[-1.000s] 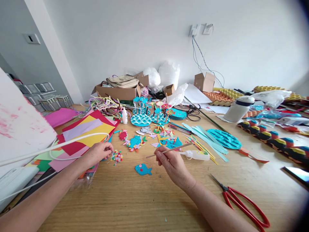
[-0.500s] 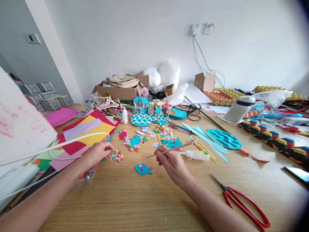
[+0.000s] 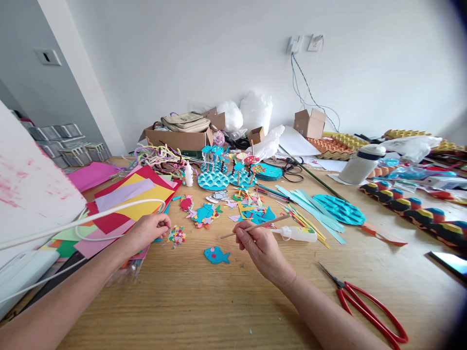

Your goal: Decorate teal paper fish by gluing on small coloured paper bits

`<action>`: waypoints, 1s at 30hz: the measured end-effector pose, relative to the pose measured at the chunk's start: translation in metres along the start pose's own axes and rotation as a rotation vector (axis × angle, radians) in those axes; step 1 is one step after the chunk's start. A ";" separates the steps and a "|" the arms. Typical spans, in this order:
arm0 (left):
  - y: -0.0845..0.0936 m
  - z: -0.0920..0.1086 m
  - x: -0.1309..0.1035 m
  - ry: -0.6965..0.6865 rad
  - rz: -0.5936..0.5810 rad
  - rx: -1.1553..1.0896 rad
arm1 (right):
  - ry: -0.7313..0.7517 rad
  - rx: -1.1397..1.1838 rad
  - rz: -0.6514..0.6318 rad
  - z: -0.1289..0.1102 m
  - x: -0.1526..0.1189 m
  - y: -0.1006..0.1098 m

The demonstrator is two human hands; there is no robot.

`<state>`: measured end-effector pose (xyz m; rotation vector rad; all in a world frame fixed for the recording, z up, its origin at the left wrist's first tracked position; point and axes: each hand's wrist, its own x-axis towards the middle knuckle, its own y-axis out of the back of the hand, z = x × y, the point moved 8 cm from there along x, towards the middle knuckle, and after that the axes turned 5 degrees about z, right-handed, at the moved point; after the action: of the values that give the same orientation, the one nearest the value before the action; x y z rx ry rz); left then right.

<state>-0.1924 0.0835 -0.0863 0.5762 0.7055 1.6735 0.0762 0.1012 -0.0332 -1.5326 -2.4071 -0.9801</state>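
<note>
Blue fish [image 3: 216, 255] lies between the closed left grip [image 3: 168, 226] and right grip [image 3: 239, 235] pinching a wooden stick [image 3: 272, 222].

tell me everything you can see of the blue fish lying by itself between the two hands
The blue fish is a small flat cutout, paper or thin card by the look of it. Its head points left and its forked tail right. A pink patch marks the head, with a red dot on the body just behind. It lies flat on the table, nearer you than the colored dots. Neither hand touches it, nor does the stick.
</note>
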 end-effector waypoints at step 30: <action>0.009 0.028 -0.010 -0.048 0.020 0.026 | -0.054 0.022 0.188 -0.022 0.008 0.027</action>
<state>-0.1772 0.0769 -0.0602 0.6422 0.6897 1.6654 0.0900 0.1026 -0.0003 -1.7599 -2.2488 -0.8819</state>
